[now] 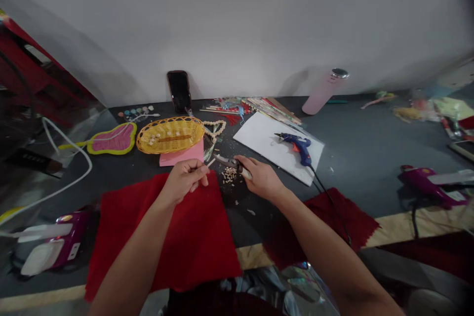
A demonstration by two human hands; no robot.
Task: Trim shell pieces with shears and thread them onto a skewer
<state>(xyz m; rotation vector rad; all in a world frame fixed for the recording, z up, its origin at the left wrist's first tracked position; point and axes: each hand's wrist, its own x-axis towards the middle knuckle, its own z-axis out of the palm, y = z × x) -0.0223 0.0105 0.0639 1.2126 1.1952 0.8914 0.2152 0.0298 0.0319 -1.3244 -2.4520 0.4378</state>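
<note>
had a red cloth [196, 237] spread out closest, then a little heap of pale bits [229, 175]. pinched a thin stick [211, 163] between thumb and fingers of the left hand [185, 177], right by the tip of some cutters [231, 162]. had the right hand [262, 177] wrapped around the cutters' handle. further up, saw a yellow basket [192, 133], glue gun [304, 154] on a white board [259, 131], phone [179, 91] way back.
</note>
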